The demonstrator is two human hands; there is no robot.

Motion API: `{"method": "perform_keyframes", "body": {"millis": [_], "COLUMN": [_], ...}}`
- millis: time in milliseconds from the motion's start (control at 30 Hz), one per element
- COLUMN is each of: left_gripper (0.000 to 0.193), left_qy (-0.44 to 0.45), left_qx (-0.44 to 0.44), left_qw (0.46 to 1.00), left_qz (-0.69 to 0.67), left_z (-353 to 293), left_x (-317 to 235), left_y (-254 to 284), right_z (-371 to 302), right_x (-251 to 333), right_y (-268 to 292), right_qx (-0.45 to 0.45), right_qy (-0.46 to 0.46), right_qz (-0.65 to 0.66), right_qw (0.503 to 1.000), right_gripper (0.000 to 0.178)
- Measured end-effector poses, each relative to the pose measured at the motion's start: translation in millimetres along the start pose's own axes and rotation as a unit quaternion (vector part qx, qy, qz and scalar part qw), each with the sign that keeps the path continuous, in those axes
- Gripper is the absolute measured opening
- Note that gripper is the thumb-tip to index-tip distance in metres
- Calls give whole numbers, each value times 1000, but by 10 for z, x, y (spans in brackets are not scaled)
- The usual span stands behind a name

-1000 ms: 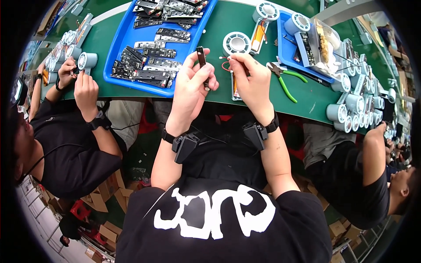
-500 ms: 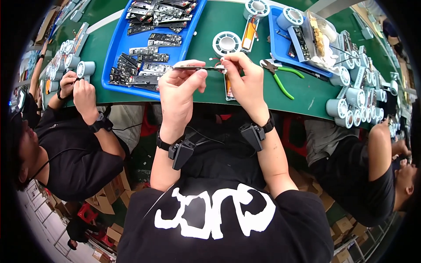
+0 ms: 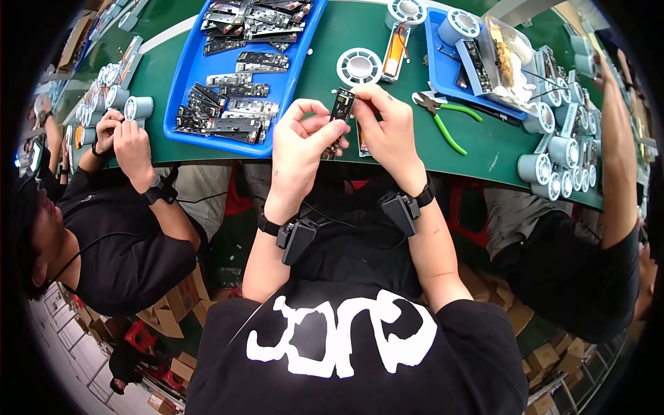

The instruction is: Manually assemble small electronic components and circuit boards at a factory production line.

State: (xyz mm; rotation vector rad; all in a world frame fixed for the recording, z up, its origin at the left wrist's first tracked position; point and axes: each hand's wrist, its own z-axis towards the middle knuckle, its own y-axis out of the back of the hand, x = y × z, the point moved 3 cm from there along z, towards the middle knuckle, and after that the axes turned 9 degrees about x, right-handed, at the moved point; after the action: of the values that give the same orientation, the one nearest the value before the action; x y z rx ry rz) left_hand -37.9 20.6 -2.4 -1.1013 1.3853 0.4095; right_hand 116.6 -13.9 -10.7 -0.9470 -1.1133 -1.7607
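A narrow black circuit board (image 3: 342,105) stands tilted above the near edge of the table, its small parts facing up. My left hand (image 3: 301,149) is closed round its lower part, thumb on the face. At the upper right edge of the board, my right hand (image 3: 391,135) has thumb and forefinger pinched together; what lies between the fingertips is too small to make out. Partly hidden under the hands is a piece with an orange battery (image 3: 362,142). Just beyond them sits a round pale-blue housing (image 3: 359,67), beside a white holder with an orange battery (image 3: 395,54).
A blue tray (image 3: 168,114) of circuit boards lies at left. Green-handled cutters (image 3: 449,124) rest on the right, before another blue tray (image 3: 443,86) with a clear box (image 3: 498,52). Many pale-blue housings (image 3: 553,155) stand at far right. Co-workers sit on both sides.
The circuit board has turned from lying flat and edge-on to pointing away with its face showing. My left hand has shifted right, towards my right hand. The right-hand co-worker's arm has reached forward.
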Motion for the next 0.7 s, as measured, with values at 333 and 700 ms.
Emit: {"method": "perform_keyframes", "body": {"millis": [333,700], "left_gripper": [45,42], "left_qy": [-5,-10], "left_qx": [49,61], "left_qw": [994,997], "left_qz": [-102,-42], "left_z": [14,49], "left_x": [87,167], "left_y": [-53,16], "right_z": [19,14], "right_x": [-4,15], "right_y": [3,13], "right_qx": [-14,9], "right_qy": [61,62], "right_qz": [-52,-115], "right_qw": [997,991], "right_gripper": [9,10]}}
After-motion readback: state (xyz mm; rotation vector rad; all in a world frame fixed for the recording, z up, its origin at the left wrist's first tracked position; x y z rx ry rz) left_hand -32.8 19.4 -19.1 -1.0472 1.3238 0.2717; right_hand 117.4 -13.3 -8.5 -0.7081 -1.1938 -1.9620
